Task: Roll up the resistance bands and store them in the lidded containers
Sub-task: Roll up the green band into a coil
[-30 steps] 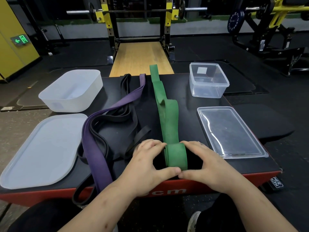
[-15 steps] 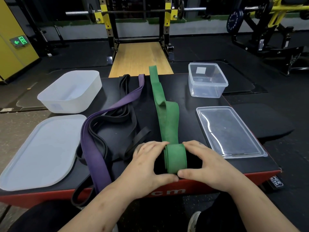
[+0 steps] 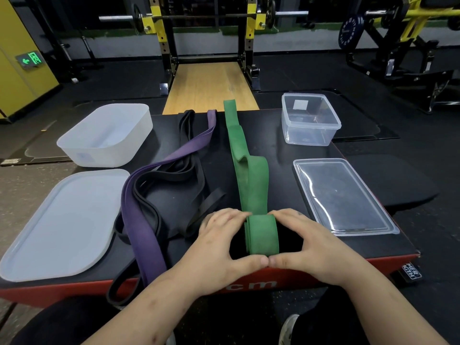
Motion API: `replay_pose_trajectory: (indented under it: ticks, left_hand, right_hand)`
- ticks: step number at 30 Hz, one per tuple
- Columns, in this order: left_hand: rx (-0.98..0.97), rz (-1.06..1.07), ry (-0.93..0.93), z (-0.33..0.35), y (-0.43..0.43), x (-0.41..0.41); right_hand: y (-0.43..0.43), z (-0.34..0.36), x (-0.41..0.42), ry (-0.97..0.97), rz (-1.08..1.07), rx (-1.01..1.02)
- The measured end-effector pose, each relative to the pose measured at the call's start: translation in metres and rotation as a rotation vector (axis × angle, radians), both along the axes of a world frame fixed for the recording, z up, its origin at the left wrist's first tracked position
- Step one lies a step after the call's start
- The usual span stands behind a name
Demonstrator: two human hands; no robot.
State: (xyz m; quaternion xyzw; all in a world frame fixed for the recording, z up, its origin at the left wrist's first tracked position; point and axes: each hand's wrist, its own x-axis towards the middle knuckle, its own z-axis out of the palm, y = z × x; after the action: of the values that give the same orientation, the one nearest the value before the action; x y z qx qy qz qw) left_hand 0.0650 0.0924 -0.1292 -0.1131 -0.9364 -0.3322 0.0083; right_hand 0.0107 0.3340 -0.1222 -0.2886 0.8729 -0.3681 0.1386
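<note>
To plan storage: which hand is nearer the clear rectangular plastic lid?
Right. The right hand lies beside the clear rectangular plastic lid; the left hand, beyond the green rubber band.

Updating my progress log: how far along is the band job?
Done: nothing stored yet; the white tub and clear tub are empty, with the white lid and clear lid off beside them. In hand: left hand and right hand grip the green band, rolled only at its near end. Left: finish that roll, roll the purple band and black bands, box them, close lids.

Green band (image 3: 251, 180), purple band (image 3: 146, 227), black bands (image 3: 191, 170)
</note>
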Motion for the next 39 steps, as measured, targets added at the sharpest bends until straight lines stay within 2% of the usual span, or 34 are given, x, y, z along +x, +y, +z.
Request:
replay_pose_trajectory:
  ticks: [3, 10, 17, 22, 23, 25, 27, 31, 36, 39]
  left_hand:
    - [0.004, -0.024, 0.012, -0.001, -0.002, 0.001]
    - [0.057, 0.077, 0.076, -0.003, 0.002, -0.001]
    - [0.043, 0.003, 0.005, 0.002, 0.000, 0.003]
    - [0.065, 0.042, 0.041, -0.001, 0.000, 0.002]
    - [0.070, 0.050, 0.035, 0.000, 0.000, 0.001]
    - [0.075, 0.059, 0.013, -0.001, 0.000, 0.000]
    - [0.076, 0.059, 0.003, -0.002, -0.001, -0.001]
    - [0.085, 0.064, -0.008, -0.001, -0.001, -0.001]
    - [0.071, 0.067, -0.035, 0.007, -0.004, -0.008]
    - [0.059, 0.046, -0.049, 0.014, -0.004, -0.014]
  right_hand:
    - [-0.001, 0.002, 0.001, -0.018, -0.010, -0.010]
    - [-0.004, 0.000, 0.002, 0.033, -0.032, 0.007]
    - [-0.005, 0.001, 0.001, -0.028, -0.089, -0.035]
    - [-0.008, 0.011, 0.000, -0.094, -0.059, 0.015]
    - [-0.009, 0.016, -0.005, -0.119, -0.120, -0.043]
    - [-0.015, 0.025, -0.025, -0.167, -0.379, -0.230]
    - [-0.027, 0.030, -0.056, -0.246, -0.583, -0.274]
    - [-0.059, 0.023, -0.101, -0.470, -0.493, -0.306]
    - [-0.072, 0.022, -0.119, -0.685, -0.431, -0.620]
    - [-0.075, 0.021, -0.130, -0.688, -0.398, -0.726]
